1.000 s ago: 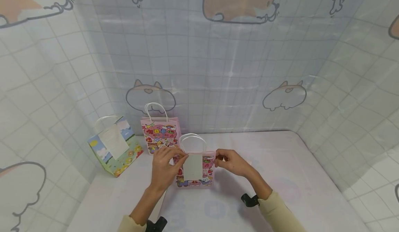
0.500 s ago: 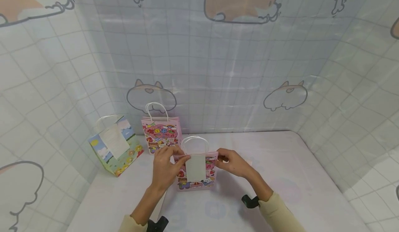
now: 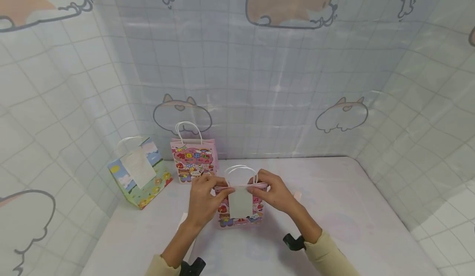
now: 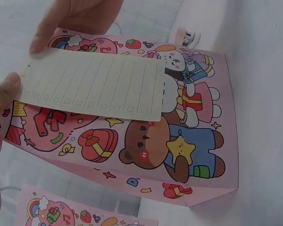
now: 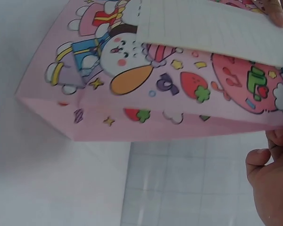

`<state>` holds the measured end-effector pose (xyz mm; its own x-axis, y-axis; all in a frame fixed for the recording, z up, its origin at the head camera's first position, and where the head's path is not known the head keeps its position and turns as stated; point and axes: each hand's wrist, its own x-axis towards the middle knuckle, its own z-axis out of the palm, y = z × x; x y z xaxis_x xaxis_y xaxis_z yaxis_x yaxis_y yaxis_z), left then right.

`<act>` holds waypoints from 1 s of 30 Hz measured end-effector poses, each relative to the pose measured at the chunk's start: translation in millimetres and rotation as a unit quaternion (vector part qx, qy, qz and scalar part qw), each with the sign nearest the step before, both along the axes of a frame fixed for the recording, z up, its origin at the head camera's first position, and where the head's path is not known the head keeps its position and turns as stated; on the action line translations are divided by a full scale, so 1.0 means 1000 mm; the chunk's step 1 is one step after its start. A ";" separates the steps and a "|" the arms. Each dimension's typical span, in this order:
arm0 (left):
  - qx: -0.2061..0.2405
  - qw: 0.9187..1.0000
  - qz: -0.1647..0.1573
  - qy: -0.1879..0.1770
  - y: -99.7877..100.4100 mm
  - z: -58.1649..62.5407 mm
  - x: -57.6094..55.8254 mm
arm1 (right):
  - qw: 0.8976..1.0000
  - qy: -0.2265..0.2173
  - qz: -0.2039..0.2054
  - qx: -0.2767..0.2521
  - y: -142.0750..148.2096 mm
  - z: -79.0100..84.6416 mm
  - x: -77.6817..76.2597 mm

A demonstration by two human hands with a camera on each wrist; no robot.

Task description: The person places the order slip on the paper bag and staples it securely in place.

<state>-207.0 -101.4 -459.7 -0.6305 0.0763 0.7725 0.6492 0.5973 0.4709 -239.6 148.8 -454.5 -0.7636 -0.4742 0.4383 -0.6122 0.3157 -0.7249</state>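
A pink paper gift bag [image 3: 225, 221] with cartoon bears and bunnies stands upright before me, its white rope handles [image 3: 241, 167] arching above the rim. Against its front lies a lined checklist sheet [image 4: 92, 84], upper end at the rim. My left hand [image 3: 205, 195] pinches the bag's top edge, thumb in front by the sheet's left corner and fingers behind. On the other side my right hand [image 3: 273, 190] pinches the same edge, its thumb at the sheet's right corner. In the head view the bag's mouth looks pressed nearly flat between both hands.
Behind to the left stands a second pink gift bag [image 3: 193, 160]. Further left, a green-and-blue gift bag [image 3: 157, 177] has a white sheet [image 3: 139, 168] on its front. A small pink object with a metal end [image 4: 187, 37] lies right of the held bag. White paper [image 3: 191, 247] lies under my left forearm.
My right hand has moved inward from the bag's right edge to the top rim beside the sheet. The bag and left hand have shifted slightly right, and the mouth looks flatter.
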 end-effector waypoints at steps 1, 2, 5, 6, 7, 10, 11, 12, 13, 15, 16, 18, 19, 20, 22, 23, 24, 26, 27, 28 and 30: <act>-0.001 1.000 0.000 -0.001 0.001 0.000 0.000 | 1.000 0.004 0.002 -0.005 -0.001 0.001 0.001; -0.003 1.000 0.000 -0.002 0.001 0.000 0.000 | 1.000 0.009 0.003 -0.007 -0.001 0.002 0.001; 0.000 1.000 -0.008 -0.014 0.002 0.000 0.001 | 1.000 0.021 0.005 -0.008 -0.001 0.004 0.002; 0.003 1.000 -0.011 -0.013 0.003 0.000 0.001 | 1.000 0.023 0.006 -0.008 0.000 0.003 0.002; 0.004 1.000 -0.014 -0.011 0.003 0.000 0.001 | 1.000 0.026 0.006 -0.009 0.000 0.003 0.002; 0.008 1.000 -0.021 -0.003 0.005 -0.001 0.001 | 0.999 0.030 0.004 -0.012 0.001 0.002 0.002; 0.008 1.000 -0.022 0.001 0.005 -0.001 0.000 | 0.999 0.032 0.003 -0.013 0.001 0.002 0.002; 0.007 1.000 -0.022 0.004 0.006 -0.001 0.000 | 0.999 0.031 0.002 -0.014 0.001 0.002 0.002; 0.006 1.000 -0.021 0.007 0.006 -0.001 0.000 | 0.999 0.030 0.001 -0.015 0.001 0.002 0.003; 0.004 1.000 -0.018 0.012 0.006 -0.001 0.000 | 1.000 0.026 -0.002 -0.017 0.001 0.002 0.003; 0.004 1.000 -0.017 0.012 0.006 -0.002 -0.001 | 1.000 0.023 -0.002 -0.018 0.001 0.003 0.004; 0.004 1.000 -0.018 0.012 0.007 -0.002 -0.001 | 1.000 0.020 -0.005 -0.019 0.001 0.002 0.004; 0.003 1.000 -0.018 0.010 0.007 -0.002 -0.001 | 1.000 0.018 -0.006 -0.020 0.001 0.002 0.004; 0.004 1.000 -0.019 0.008 0.007 -0.002 -0.001 | 1.000 0.017 -0.006 -0.021 0.000 0.002 0.005; 0.005 1.000 -0.022 0.005 0.006 -0.001 -0.001 | 1.000 0.017 -0.007 -0.023 0.000 0.002 0.005; 0.003 1.000 -0.022 0.004 0.006 -0.001 -0.001 | 1.000 0.018 -0.007 -0.023 0.000 0.002 0.005; 0.004 1.000 -0.024 0.003 0.006 -0.001 -0.001 | 1.000 0.019 -0.006 -0.023 0.001 0.002 0.005; 0.004 1.000 -0.027 0.003 0.005 -0.001 -0.002 | 0.999 0.023 -0.003 -0.023 0.001 0.002 0.004; 0.004 1.000 -0.028 0.004 0.004 -0.001 -0.002 | 0.999 0.026 -0.002 -0.023 0.002 0.002 0.004; 0.003 1.000 -0.030 0.004 0.004 -0.001 -0.002 | 0.999 0.029 -0.001 -0.022 0.002 0.001 0.003; 0.005 0.999 -0.033 0.003 0.003 -0.001 -0.002 | 0.999 0.033 0.003 -0.022 0.003 0.000 0.002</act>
